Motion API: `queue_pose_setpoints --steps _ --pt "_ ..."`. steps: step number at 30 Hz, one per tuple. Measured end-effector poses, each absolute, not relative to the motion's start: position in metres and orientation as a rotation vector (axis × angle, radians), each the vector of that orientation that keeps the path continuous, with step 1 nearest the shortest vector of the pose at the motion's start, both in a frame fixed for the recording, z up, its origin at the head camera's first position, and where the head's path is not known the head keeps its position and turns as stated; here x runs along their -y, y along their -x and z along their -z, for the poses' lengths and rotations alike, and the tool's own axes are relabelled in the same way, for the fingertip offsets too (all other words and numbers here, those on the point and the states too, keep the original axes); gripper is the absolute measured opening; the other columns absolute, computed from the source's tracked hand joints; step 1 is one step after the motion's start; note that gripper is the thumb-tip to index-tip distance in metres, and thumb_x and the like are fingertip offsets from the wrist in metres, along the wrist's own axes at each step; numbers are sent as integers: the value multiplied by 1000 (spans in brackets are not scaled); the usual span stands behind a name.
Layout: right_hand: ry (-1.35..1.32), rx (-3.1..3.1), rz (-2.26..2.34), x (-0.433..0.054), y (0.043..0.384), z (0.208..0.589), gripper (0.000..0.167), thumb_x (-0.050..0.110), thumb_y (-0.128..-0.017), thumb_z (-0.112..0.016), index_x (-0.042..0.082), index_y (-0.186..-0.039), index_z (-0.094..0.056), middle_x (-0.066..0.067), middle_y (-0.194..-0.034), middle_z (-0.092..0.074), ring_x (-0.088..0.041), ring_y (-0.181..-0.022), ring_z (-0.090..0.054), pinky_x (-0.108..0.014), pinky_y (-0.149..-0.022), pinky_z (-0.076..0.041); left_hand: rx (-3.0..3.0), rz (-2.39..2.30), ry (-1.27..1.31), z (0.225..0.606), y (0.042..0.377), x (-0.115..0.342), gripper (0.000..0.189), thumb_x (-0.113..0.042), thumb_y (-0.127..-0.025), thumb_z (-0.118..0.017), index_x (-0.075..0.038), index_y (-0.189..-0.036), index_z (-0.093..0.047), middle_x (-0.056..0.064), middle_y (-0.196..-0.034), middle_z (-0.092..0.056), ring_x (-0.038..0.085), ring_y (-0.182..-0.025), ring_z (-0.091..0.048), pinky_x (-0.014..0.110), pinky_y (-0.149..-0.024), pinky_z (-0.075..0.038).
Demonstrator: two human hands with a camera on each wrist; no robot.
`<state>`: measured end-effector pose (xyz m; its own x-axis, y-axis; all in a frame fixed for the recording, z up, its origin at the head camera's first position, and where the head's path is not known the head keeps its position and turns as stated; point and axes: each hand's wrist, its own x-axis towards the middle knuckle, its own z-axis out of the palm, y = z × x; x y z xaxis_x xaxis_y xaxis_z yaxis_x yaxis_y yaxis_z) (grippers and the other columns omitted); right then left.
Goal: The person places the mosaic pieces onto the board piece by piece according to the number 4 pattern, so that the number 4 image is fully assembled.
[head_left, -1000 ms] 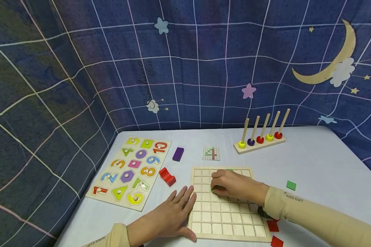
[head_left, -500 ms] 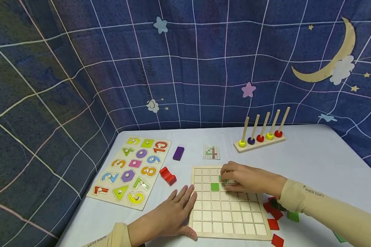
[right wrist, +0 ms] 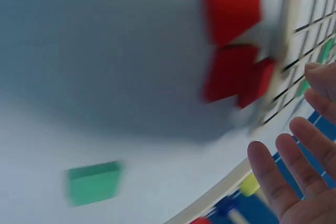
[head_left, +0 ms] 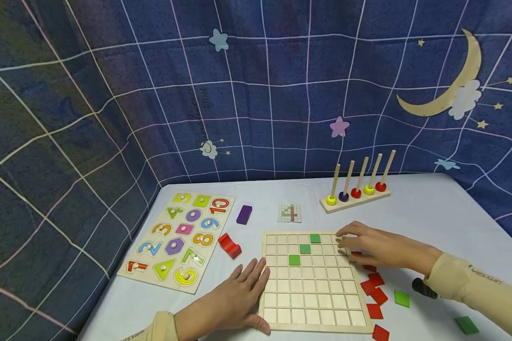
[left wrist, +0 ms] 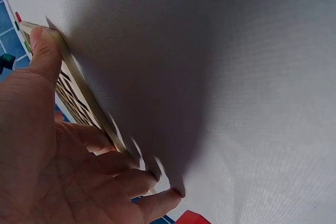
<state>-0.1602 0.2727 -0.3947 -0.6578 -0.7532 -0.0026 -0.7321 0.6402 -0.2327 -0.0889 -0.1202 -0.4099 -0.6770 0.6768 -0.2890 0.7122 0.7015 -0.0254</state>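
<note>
Tile-laying seems under way, with three green tiles (head_left: 305,248) seated in the grid board (head_left: 317,300), lower centre, edged by the spread left hand (head_left: 241,296), and a loose tile (head_left: 402,299), lower right, should probably be pinched by the empty, loosely spread right hand (head_left: 377,246).

The head camera looks forward and down from the near side, well back, taking in the left hand (head_left: 234,303), right hand (head_left: 379,246), board (head_left: 296,300) and backdrop (head_left: 288,104). The left wrist camera, close and tilted, faces its hand and the cloth (left wrist: 268,87); the right, likewise, faces the red tiles (right wrist: 231,11). Both share the board with the head view
</note>
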Motion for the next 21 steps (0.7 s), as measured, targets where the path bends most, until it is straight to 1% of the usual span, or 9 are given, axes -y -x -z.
queue_pose_setpoints --steps 4,9,12,15,18,21 --pt "1199 -2788 297 -294 155 397 32 20 -96 -81 21 -128 -77 -7 -138 -68 -32 -125 -62 -52 -102 -61 -2647 190 -1092 410 89 121 119 -86 -86 -58 -6 -169 -29 18 -179 -23 36 -165 -30 55 -128 -38" --pt "1149 -2848 312 -321 146 400 33 23 -94 -83 22 -127 -77 -5 -136 -69 -31 -123 -63 -52 -99 -61 -2644 186 -1090 410 89 121 119 -86 -87 -57 -6 -169 -28 17 -179 -23 36 -165 -30 55 -128 -37" --pt "1131 -2891 324 -334 138 403 32 25 -93 -85 25 -124 -78 -2 -133 -70 -26 -119 -63 -46 -97 -63 -2648 187 -1095 410 89 121 119 -86 -87 -57 -6 -169 -28 18 -179 -23 36 -165 -30 55 -128 -37" --pt "1165 -2922 361 -343 128 406 27 28 -91 -87 30 -116 -77 8 -123 -68 -14 -111 -60 -34 -91 -63 -2649 187 -1096 411 89 121 119 -87 -86 -57 -6 -169 -29 18 -179 -24 36 -165 -30 55 -128 -37" --pt "1197 -2868 483 -348 117 408 23 32 -91 -87 35 -109 -73 16 -112 -61 -3 -100 -56 -24 -80 -60 -2649 188 -1095 411 89 121 119 -87 -86 -57 -6 -169 -28 17 -179 -23 36 -165 -30 55 -128 -37" --pt "1160 -2748 595 -349 106 408 24 38 -92 -86 34 -110 -71 17 -109 -57 2 -94 -53 -20 -72 -55 -2653 178 -1108 410 89 121 119 -86 -86 -57 -6 -169 -29 18 -179 -24 37 -165 -31 56 -128 -38"
